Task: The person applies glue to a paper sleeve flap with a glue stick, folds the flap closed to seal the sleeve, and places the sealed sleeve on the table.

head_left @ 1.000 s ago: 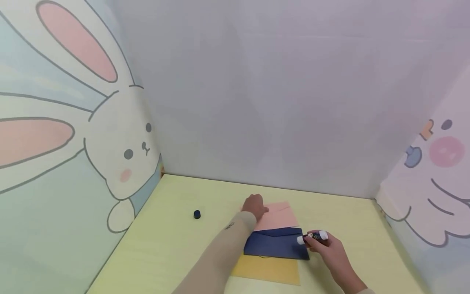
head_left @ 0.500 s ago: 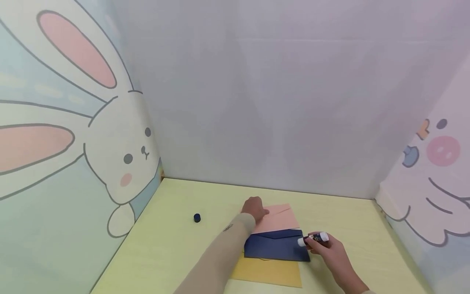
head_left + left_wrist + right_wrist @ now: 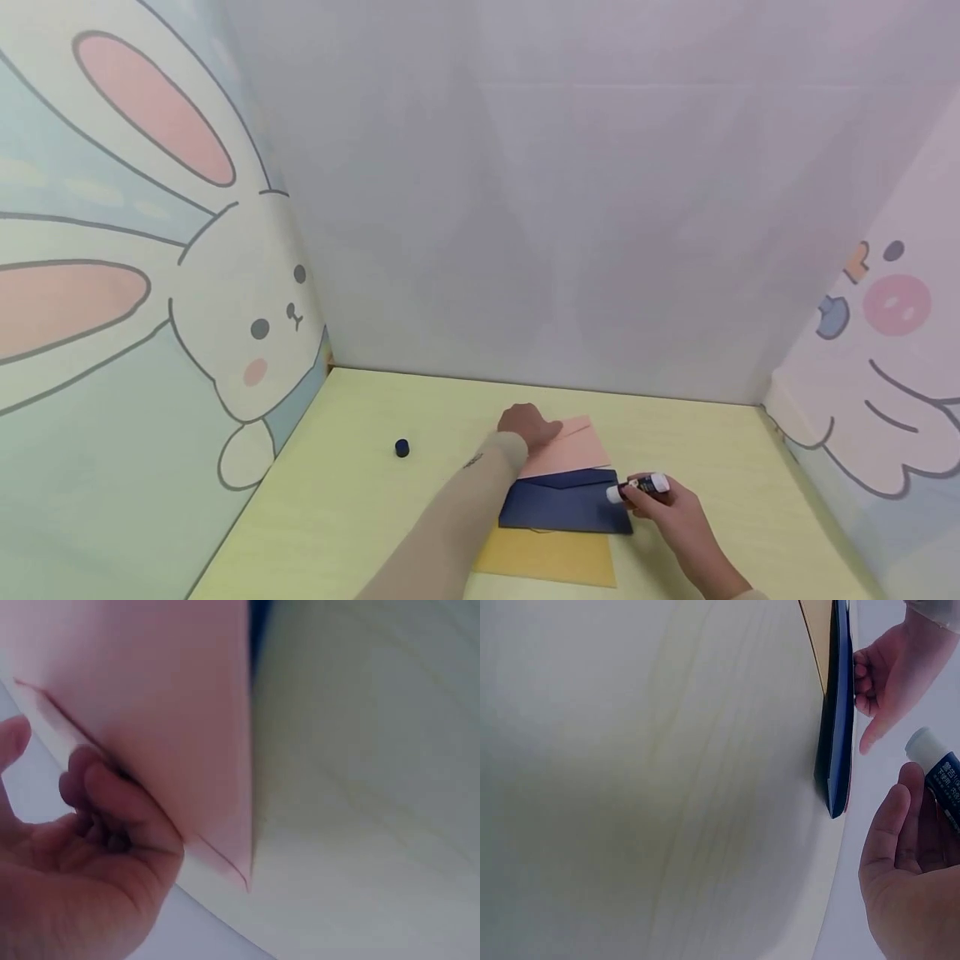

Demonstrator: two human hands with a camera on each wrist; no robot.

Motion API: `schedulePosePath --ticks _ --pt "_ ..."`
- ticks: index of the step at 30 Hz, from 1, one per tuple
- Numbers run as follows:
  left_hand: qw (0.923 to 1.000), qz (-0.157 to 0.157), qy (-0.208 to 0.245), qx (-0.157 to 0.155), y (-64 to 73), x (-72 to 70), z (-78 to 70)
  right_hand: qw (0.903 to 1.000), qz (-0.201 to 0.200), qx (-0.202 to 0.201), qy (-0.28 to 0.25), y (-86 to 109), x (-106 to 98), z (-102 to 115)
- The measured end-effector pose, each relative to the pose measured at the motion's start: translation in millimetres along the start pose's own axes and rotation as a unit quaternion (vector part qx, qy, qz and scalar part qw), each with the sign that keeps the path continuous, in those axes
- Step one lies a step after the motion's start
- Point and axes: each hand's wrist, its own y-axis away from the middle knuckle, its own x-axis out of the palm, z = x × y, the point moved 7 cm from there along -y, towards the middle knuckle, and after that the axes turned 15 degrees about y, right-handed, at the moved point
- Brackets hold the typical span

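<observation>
A pink envelope [image 3: 566,454] lies at the top of an overlapping row, its flap folded down. My left hand [image 3: 528,425] rests on the flap; in the left wrist view its fingers [image 3: 127,795] are curled, the knuckles press along the flap edge, and the thumb [image 3: 13,741] stands apart. Below lies a navy envelope [image 3: 562,505], then a yellow envelope [image 3: 551,558], partly covered. My right hand [image 3: 678,512] grips a dark glue stick [image 3: 641,487] with white ends, held at the navy envelope's right edge. In the right wrist view the glue stick [image 3: 946,774] is cut off by the frame.
A small dark cap [image 3: 402,448] stands on the pale yellow table [image 3: 337,492], left of the envelopes. A grey-white wall [image 3: 555,208] closes off the back. Side panels with a cartoon rabbit [image 3: 240,333] and another cartoon animal [image 3: 885,392] stand left and right.
My left hand has slid slightly right along the pink envelope's flap, its thumb now stretched further out. The right hand keeps the glue stick in the same place. The head view has shifted slightly.
</observation>
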Motion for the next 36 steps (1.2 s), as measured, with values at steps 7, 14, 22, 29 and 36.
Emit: schedulePosePath --ticks 7,14,22,29,36 --pt "0.9973 -0.047 -0.042 0.038 2.3 12.5 -3.6 0.9999 0.006 0.004 0.015 -3.3 -1 -4" --pt "0.9965 -0.061 -0.033 0.047 5.1 12.3 -4.5 0.9999 0.009 0.008 0.007 -4.1 -3 -3" --pt "0.9965 -0.07 0.004 0.046 12.4 1.6 -3.5 0.9999 0.014 0.004 -0.008 -2.9 1 1" --pt "0.9975 -0.052 -0.005 0.049 10.1 -5.4 -4.5 0.9998 0.017 0.005 -0.005 -1.6 -1 -1" --pt "0.9983 -0.03 -0.009 0.049 11.8 -12.2 0.5 0.9998 0.016 -0.001 -0.008 2.4 -3 -3"
